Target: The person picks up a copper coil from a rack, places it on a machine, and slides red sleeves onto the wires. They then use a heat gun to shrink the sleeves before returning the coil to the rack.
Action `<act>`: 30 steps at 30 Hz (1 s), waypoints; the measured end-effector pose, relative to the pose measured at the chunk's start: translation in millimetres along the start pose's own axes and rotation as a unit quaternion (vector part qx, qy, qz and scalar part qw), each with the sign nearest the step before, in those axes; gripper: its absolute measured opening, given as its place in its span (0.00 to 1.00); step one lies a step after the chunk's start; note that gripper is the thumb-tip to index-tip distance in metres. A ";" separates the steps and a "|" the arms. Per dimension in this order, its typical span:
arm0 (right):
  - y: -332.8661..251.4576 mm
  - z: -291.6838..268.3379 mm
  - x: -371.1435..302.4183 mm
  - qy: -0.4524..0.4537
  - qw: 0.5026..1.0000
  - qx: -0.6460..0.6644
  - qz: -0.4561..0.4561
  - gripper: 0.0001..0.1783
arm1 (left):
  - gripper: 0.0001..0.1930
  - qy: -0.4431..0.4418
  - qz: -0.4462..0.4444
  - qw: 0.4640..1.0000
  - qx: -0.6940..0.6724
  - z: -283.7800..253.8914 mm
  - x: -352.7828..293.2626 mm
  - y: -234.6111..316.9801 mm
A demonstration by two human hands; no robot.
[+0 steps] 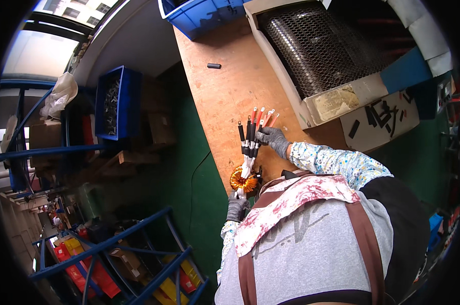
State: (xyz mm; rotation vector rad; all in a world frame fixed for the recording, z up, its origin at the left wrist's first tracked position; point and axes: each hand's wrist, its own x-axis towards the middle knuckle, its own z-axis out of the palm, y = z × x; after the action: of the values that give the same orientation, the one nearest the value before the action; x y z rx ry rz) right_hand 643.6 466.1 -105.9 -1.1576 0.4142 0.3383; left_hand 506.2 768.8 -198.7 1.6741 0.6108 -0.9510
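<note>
A copper-wound ring coil (pixel 243 179) lies near the table edge close to my body, with white cables (pixel 246 165) running through it. Beyond the coil the cables fan out into leads with black sleeves (pixel 248 136) and metal lugs at their tips. Several tips beside them show red-orange sleeves (pixel 260 115). My right hand (pixel 274 141), in a grey glove, closes its fingertips on a black-sleeved lead at the right of the fan. Below the coil, my gloved left hand (pixel 237 207) is wrapped round the white cable ends; its fingers are partly hidden.
A short black tube (pixel 214 66) lies farther up the wooden table (pixel 204 94). A box-like frame with honeycomb mesh (pixel 311 51) stands at the right, a blue bin (pixel 204 18) at the far edge. Black pieces lie on a light board (pixel 364 127). Blue racks (pixel 113 244) stand left.
</note>
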 end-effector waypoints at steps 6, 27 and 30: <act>-18.6 -4.3 -7.2 0.028 0.965 -0.261 0.019 0.17 | 0.27 0.036 0.024 0.998 -0.053 7.2 -17.0 19.4; 22.5 20.2 -0.6 -0.167 0.925 0.235 0.248 0.11 | 0.47 0.114 0.060 0.984 0.121 28.2 -72.3 98.7; -30.8 46.3 -21.4 -0.214 0.930 0.243 0.176 0.19 | 0.51 0.103 0.161 0.981 0.016 0.2 -90.5 108.2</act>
State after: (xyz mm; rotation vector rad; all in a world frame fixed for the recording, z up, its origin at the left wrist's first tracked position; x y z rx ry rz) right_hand 645.5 497.0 -54.9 -0.4966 0.2937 0.7396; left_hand 541.0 741.8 -64.6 1.8459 0.4433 -0.5623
